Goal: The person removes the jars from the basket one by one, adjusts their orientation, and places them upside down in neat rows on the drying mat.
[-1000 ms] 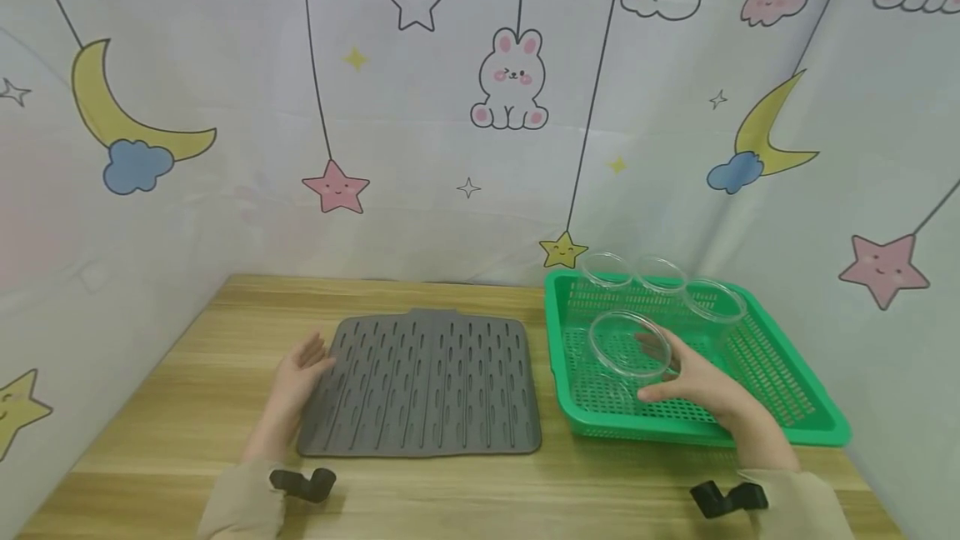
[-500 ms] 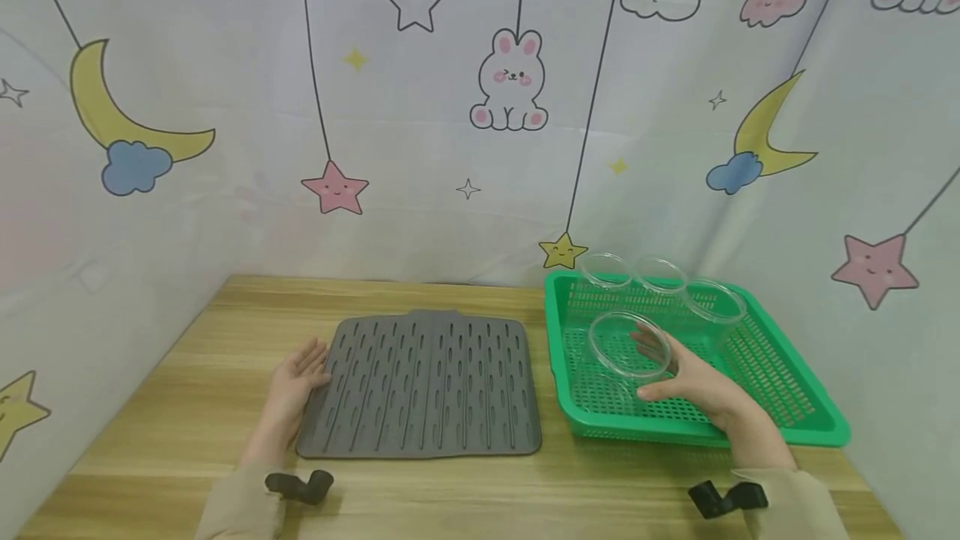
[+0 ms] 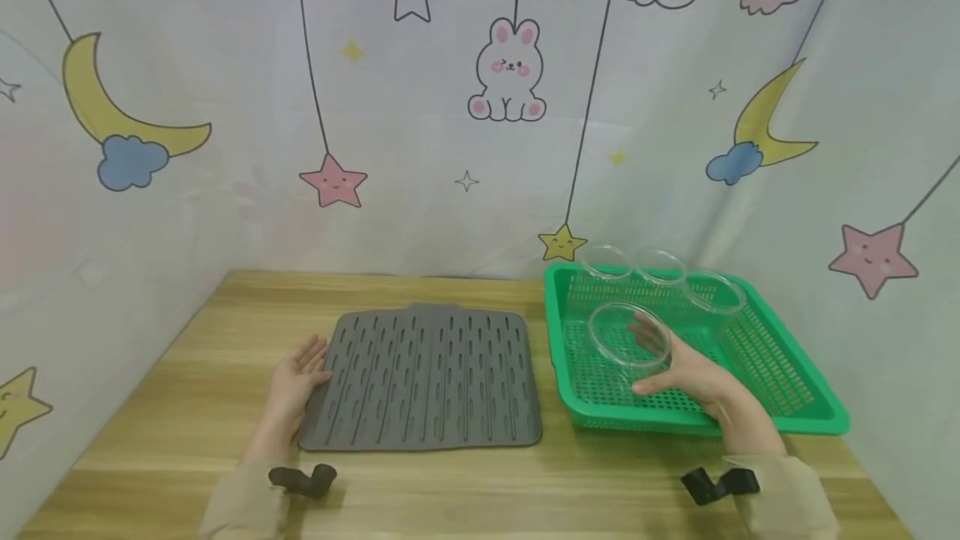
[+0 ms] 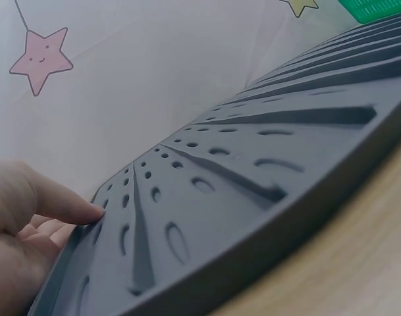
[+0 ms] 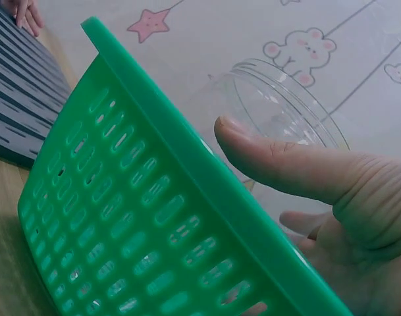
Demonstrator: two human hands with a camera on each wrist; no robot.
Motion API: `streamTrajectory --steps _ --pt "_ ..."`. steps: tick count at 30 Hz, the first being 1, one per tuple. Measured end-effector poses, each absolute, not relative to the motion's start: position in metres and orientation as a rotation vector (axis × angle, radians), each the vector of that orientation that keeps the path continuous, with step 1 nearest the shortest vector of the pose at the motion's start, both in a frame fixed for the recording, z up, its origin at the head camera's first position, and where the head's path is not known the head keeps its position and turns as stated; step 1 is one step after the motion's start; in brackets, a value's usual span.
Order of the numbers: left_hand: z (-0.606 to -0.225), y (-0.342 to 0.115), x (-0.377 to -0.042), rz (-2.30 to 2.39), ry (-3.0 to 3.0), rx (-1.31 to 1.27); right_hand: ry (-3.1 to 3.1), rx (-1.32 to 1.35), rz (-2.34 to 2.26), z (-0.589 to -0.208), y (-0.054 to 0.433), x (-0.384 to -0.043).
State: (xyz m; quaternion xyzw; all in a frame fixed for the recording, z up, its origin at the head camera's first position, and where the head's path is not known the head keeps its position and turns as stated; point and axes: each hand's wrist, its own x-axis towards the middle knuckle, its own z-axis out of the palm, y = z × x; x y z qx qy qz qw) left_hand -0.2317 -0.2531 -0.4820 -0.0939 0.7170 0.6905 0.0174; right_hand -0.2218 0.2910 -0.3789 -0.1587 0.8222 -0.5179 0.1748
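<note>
My left hand [image 3: 296,386] lies along the left edge of a grey ridged drying mat [image 3: 427,382], its fingers loosely straight. In the left wrist view the thumb tip touches the top of the mat near that edge, with the other fingers beside it. Over a green basket [image 3: 813,423], my right hand [image 3: 693,373] is spread around the side of a clear jar [image 3: 626,361]. The right wrist view shows the thumb straight in front of the clear jar [image 5: 272,99], and some fingers hidden behind the basket's rim.
More clear jars stand along the basket's far side: a left one [image 3: 606,262], a middle one [image 3: 660,267] and a right one [image 3: 714,292]. A wooden table [image 3: 450,490] bears the mat and basket. A printed cloth [image 3: 420,107] hangs behind.
My left hand has shifted slightly down and left, its thumb now over the mat's edge. My right hand has moved slightly left against the jar, which keeps its place. The head view has tilted a little.
</note>
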Motion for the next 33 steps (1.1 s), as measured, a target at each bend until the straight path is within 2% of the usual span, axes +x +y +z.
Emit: streamTrajectory --steps 15,33 --pt "-0.482 -0.255 -0.229 2.143 2.248 -0.241 2.390 -0.440 -1.495 -0.378 0.286 -0.218" --pt "-0.483 -0.257 -0.230 2.154 2.233 -0.267 2.511 -0.359 -1.657 -0.351 0.272 -0.203"
